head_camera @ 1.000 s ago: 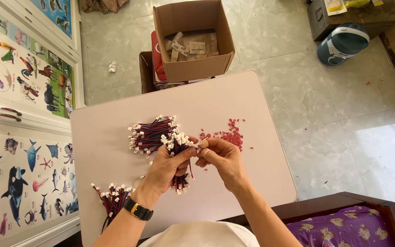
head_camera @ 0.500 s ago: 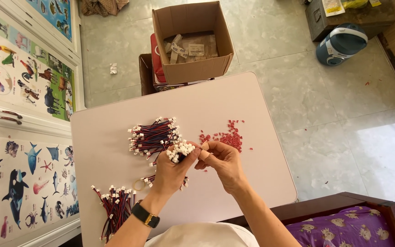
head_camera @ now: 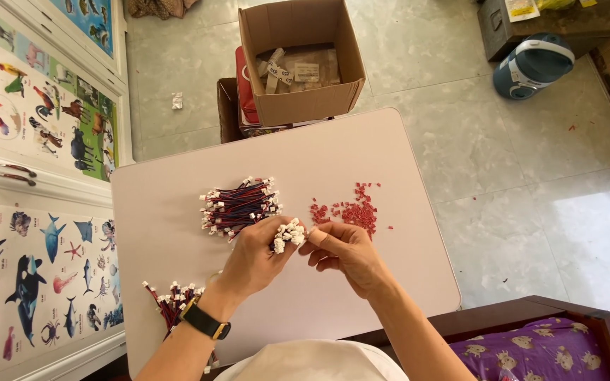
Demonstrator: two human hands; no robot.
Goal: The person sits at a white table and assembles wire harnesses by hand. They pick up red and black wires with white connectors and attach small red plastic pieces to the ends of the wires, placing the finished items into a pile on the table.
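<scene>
While left hand [head_camera: 252, 257] clasps white-tipped wire bundle [head_camera: 287, 234], right hand [head_camera: 344, 250] pinches its plastic ends (grips closed).

Counts on and around the worktop [head_camera: 178, 212]

Three bundles of red-and-black wires with white plugs: one at mid-worktop [head_camera: 240, 206], one at the near left edge [head_camera: 171, 300], one held in two hands [head_camera: 289, 234]. One scatter of small red pieces [head_camera: 351, 210], too many to count. One open cardboard box [head_camera: 298, 56] beyond the far edge.

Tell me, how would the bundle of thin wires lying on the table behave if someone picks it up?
The wire bundle is probably floppy and light: its strands are thin. With no tie visible, it may splay or shed strands. Its small white connectors could snag.
</scene>
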